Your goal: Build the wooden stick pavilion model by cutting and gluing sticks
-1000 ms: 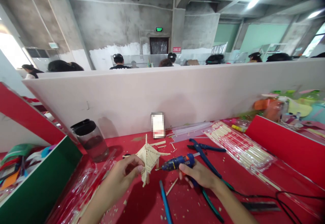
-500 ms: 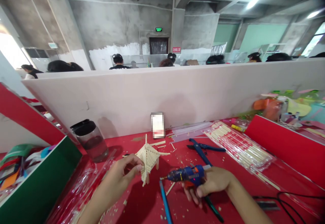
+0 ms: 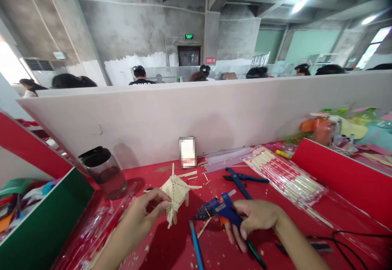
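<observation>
A small pavilion-like model (image 3: 178, 189) of pale wooden sticks stands at the middle of the red table, its pointed roof facing me. My left hand (image 3: 145, 213) pinches the roof's near left edge between thumb and fingers. My right hand (image 3: 259, 215) grips a blue hot glue gun (image 3: 217, 208) by its handle. The gun's nozzle is tilted down to the left, close to the tip of a blue stick-like tool (image 3: 196, 243), apart from the model. Whether nozzle and tool touch, I cannot tell.
Blue-handled cutters (image 3: 241, 178) lie behind the gun. Bagged wooden sticks (image 3: 284, 176) are at right, near a black cable (image 3: 349, 237). A dark-lidded bottle (image 3: 105, 174) stands left; a phone (image 3: 187, 153) leans on the white partition (image 3: 159, 119). Wood scraps litter the table.
The glue gun has tilted, its rear rising and its nozzle dipping lower. My left hand keeps its pinch on the model. The whole view has shifted slightly.
</observation>
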The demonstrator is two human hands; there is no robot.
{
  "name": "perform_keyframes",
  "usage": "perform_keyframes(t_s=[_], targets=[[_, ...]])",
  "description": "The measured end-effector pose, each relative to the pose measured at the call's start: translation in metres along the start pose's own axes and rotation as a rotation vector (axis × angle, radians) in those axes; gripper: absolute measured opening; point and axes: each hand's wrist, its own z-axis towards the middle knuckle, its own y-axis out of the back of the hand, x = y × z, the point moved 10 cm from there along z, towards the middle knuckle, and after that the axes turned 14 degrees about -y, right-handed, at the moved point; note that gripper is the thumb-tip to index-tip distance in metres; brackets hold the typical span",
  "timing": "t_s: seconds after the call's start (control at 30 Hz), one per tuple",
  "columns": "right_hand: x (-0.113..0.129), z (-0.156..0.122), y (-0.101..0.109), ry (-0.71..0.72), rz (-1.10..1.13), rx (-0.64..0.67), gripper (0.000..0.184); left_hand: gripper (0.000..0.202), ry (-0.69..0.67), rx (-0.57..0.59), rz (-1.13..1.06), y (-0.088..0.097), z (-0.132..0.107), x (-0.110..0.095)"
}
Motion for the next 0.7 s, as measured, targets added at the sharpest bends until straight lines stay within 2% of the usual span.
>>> perform_keyframes(t_s=[0.13,0.37,0.57,0.7], targets=[[0.001,-0.009,0.019,0.007,-0.036,-0.185,0.059,0.029,0.001,-0.008,-0.003,0.002,0.0,0.0],[-0.006,-0.03,0.061,-0.095,-0.081,-0.571,0.038,0.029,-0.009,-0.046,-0.009,0.008,-0.002,0.0],[0.006,-0.054,0.092,-0.149,-0.289,-1.0,0.056,0.029,-0.006,-0.033,0.008,0.007,-0.002,-0.002],[0.009,-0.064,0.106,-0.153,-0.431,-1.175,0.053,0.029,-0.015,-0.024,0.001,0.005,-0.002,-0.005]])
